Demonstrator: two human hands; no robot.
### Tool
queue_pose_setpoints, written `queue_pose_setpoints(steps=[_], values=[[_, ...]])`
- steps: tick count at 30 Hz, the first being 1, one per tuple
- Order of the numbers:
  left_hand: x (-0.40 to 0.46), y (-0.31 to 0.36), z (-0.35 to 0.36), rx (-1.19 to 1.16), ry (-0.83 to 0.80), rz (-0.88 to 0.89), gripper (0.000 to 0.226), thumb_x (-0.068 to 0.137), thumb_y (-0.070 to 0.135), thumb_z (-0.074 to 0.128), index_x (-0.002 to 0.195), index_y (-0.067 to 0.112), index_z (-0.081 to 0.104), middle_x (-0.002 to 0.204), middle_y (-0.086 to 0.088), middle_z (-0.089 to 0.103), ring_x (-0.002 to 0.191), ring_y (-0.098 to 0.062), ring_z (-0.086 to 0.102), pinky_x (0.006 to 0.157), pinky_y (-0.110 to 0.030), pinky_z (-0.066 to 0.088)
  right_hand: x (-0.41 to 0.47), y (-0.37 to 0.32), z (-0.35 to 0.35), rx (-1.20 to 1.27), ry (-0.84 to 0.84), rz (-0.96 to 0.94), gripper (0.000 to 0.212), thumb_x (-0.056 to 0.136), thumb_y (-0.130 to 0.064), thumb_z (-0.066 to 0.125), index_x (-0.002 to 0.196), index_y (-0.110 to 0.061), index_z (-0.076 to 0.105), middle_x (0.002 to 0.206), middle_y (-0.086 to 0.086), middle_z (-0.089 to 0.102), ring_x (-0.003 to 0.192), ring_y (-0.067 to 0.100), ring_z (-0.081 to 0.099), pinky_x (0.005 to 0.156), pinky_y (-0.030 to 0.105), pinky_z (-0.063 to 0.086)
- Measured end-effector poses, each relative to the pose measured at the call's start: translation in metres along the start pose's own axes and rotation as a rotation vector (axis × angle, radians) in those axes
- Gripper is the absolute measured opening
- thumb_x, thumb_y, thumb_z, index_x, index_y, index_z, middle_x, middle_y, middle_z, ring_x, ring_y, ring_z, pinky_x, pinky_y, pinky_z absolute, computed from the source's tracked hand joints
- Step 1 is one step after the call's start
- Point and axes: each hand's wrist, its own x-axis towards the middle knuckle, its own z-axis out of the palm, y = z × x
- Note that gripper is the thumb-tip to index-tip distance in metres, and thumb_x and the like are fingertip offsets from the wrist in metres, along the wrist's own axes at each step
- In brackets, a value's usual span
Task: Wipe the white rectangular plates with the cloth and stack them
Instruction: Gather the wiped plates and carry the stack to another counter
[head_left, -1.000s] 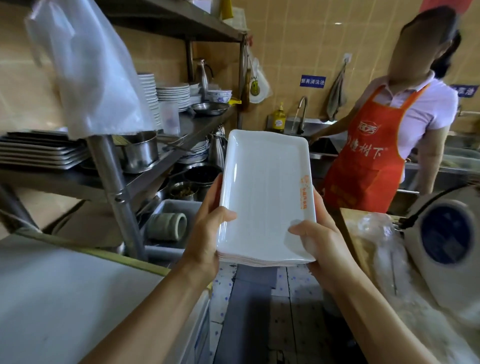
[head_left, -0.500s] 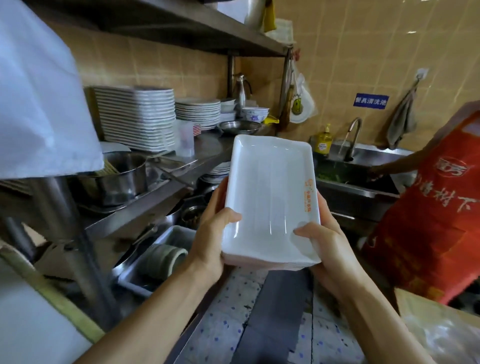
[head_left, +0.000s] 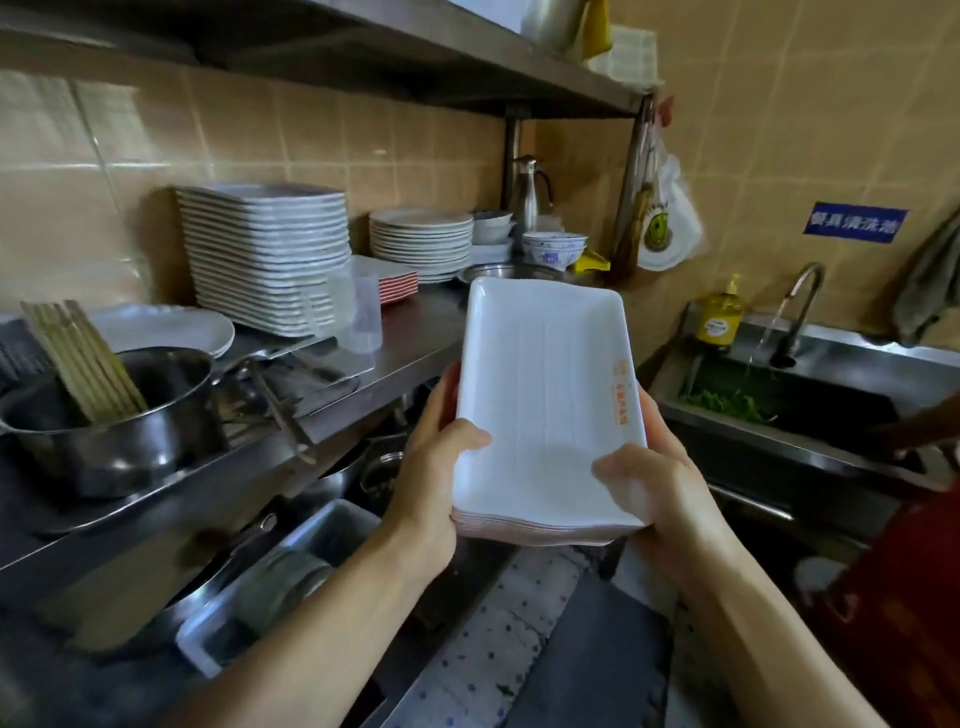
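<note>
Gripping a stack of white rectangular plates (head_left: 545, 415) from both sides, the two hands hold it up in the air in front of the body, above the tiled floor (head_left: 498, 623). The left hand (head_left: 431, 483) clasps the stack's near left edge, thumb curled over the top plate's rim and fingers (head_left: 441, 395) wrapped underneath. The right hand (head_left: 660, 488) does the same at the near right corner, thumb pressed on the top plate and the other fingers hidden below the stack. The top plate carries an orange print (head_left: 621, 395) along its right side, and the thin edges of several plates beneath show at the near end.

Left of the stack runs a steel table (head_left: 410, 338). On it, nearest, sits a metal pot (head_left: 109, 431) with chopsticks (head_left: 83, 364) standing in it. Farther along stand a tall pile of square white plates (head_left: 265, 254), a clear plastic cup (head_left: 358, 312) just beside it, then a pile of round plates (head_left: 421, 239) and patterned bowls (head_left: 553, 249). To the right, farther off, a steel sink (head_left: 810, 400) holds green leaves under a running tap (head_left: 800, 306), with a yellow soap bottle (head_left: 719, 317) on its rim. A blue sign (head_left: 854, 223) hangs on the tiled wall behind.
</note>
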Motion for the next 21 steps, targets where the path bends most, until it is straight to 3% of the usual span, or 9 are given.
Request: queue_pose_setpoints(steps=[8, 14, 21], values=[[0.126, -0.014, -0.009, -0.039, 0.098, 0.035, 0.069, 0.061, 0.020, 0.054, 0.125, 0.046, 0.053, 0.111, 0.005, 0.070, 0.099, -0.023, 0.067, 0.069, -0.034, 0.055, 0.139, 0.016, -0.032, -0.006, -0.097, 0.020, 0.080, 0.060, -0.003, 0.052, 0.126, -0.049, 0.049, 0.114, -0.007, 0.066, 0.099, 0.020, 0.067, 0.070, 0.033, 0.057], [0.204, -0.011, -0.022, -0.026, 0.225, 0.076, 0.073, 0.057, 0.017, 0.054, 0.127, 0.039, 0.054, 0.114, 0.002, 0.069, 0.106, -0.028, 0.063, 0.094, -0.051, 0.049, 0.235, 0.030, -0.040, 0.060, -0.189, 0.071, 0.075, 0.064, -0.001, 0.052, 0.122, -0.048, 0.053, 0.113, -0.006, 0.067, 0.102, 0.021, 0.066, 0.075, 0.037, 0.056], [0.276, -0.008, -0.036, -0.057, 0.382, 0.121, 0.064, 0.058, 0.016, 0.052, 0.117, 0.038, 0.061, 0.112, 0.000, 0.069, 0.108, -0.030, 0.062, 0.094, -0.051, 0.049, 0.341, 0.040, -0.042, 0.172, -0.311, 0.178, 0.076, 0.059, 0.001, 0.052, 0.127, -0.033, 0.053, 0.111, 0.007, 0.069, 0.096, 0.032, 0.068, 0.068, 0.038, 0.057]])
